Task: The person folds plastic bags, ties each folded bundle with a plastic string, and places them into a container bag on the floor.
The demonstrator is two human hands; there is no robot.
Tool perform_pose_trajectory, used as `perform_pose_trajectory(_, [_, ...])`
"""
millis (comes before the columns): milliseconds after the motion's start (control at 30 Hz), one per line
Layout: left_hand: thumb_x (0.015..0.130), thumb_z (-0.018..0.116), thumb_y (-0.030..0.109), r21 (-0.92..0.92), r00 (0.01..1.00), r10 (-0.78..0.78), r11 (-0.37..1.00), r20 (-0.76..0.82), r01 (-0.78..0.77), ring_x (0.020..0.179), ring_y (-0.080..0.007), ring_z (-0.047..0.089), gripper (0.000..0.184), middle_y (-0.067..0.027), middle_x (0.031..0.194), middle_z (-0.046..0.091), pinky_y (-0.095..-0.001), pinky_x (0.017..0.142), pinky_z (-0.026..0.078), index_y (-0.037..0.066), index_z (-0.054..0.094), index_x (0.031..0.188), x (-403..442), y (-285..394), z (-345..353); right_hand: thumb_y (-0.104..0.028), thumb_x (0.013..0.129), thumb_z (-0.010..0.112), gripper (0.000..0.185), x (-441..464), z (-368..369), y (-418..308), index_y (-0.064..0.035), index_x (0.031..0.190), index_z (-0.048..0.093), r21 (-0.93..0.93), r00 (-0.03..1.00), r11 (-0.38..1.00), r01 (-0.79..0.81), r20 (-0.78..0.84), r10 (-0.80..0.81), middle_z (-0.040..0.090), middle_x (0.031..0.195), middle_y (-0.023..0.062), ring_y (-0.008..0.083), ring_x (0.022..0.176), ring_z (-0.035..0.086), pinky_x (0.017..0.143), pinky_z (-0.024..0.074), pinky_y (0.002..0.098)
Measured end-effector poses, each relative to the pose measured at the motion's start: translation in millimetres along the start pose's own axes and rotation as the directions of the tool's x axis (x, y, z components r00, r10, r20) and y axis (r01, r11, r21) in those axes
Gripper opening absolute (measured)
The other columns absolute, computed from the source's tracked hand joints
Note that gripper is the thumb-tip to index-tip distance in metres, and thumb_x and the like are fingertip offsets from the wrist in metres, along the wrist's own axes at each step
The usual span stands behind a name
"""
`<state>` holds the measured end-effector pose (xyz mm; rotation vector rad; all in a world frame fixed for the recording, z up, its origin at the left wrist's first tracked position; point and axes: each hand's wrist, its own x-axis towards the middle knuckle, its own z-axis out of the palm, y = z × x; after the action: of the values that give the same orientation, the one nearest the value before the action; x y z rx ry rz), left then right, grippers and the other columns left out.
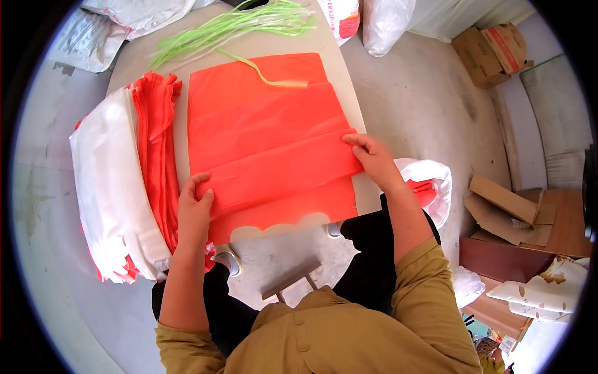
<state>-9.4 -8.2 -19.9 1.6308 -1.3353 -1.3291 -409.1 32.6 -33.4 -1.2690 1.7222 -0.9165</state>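
My left hand [195,209] and right hand [372,156] grasp opposite ends of the folded band across the red plastic sheet [268,124] on the table [367,196], probably holding it straight, with green strips [230,32] far and a red plastic bundle [156,137] left, seemingly within reach.

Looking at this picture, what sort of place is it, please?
Probably a small workshop or packing room, though I cannot be certain. A red sheet and green strips lie on the work table, a thick red stack is beside the sheet, and a cardboard box stands farther off.
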Motion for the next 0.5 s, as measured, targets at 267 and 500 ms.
perform_pose_trajectory(267, [0.097,0.057,-0.001,-0.172,0.995,0.077,0.981,-0.066,-0.087,0.116,-0.0144,0.059,0.049,-0.0103,0.133,0.062,-0.0259,0.102,0.045,0.003,0.056,0.146,-3.1,-3.1,5.7,-0.004,0.098,0.056,0.034,-2.4,-1.5,-3.2,-0.0002,0.13,0.066,0.018,0.999,1.0,-0.023,0.048,0.022,0.066,0.127,0.0057,0.016,0.113,0.059,0.1,0.0472,0.0295])
perform_pose_trajectory(500, [0.098,0.056,-0.001,0.073,0.991,0.116,0.991,-0.068,-0.111,0.136,-0.0206,0.052,0.054,-0.0138,0.151,0.052,-0.0299,0.115,0.037,0.002,0.049,0.152,4.8,-13.7,6.5,-0.008,0.095,0.057,0.038,-2.4,1.1,-4.6,-0.0064,0.133,0.065,-0.165,0.997,0.985,0.056,0.059,-0.047,0.063,0.133,0.0116,0.0249,0.119,0.059,0.102,0.0468,0.0346])
